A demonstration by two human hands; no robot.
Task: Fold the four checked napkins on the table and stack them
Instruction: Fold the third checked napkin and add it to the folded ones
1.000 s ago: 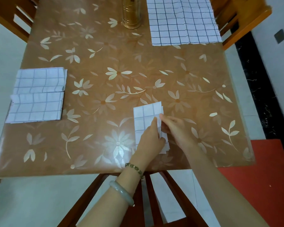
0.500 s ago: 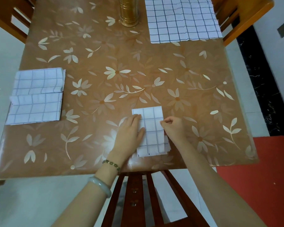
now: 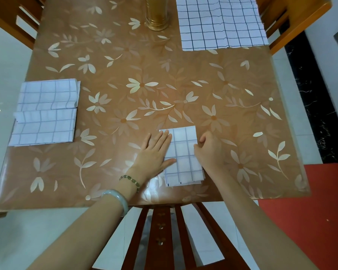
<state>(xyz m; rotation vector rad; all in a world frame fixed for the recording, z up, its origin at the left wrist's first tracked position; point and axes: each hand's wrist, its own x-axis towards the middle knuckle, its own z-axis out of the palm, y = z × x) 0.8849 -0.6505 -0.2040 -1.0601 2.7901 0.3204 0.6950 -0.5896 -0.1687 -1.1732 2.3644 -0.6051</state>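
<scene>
A small folded checked napkin (image 3: 183,158) lies near the table's front edge. My left hand (image 3: 154,152) rests flat, fingers spread, on the napkin's left edge and the table beside it. My right hand (image 3: 208,151) presses with bent fingers on the napkin's right edge. Two folded checked napkins lie side by side at the left edge, one farther (image 3: 47,94) and one nearer (image 3: 43,127). An unfolded checked napkin (image 3: 220,22) is spread flat at the far right corner.
A gold cylindrical container (image 3: 157,14) stands at the far middle of the flower-patterned table (image 3: 125,75). Wooden chairs stand at the far left (image 3: 18,18), far right (image 3: 292,18) and right below me (image 3: 164,230). A red mat (image 3: 310,211) lies on the floor at right.
My left hand slid from the napkin's middle to its left edge and flattened out. The raised flap was laid down flat. My right hand stayed on the right edge.
</scene>
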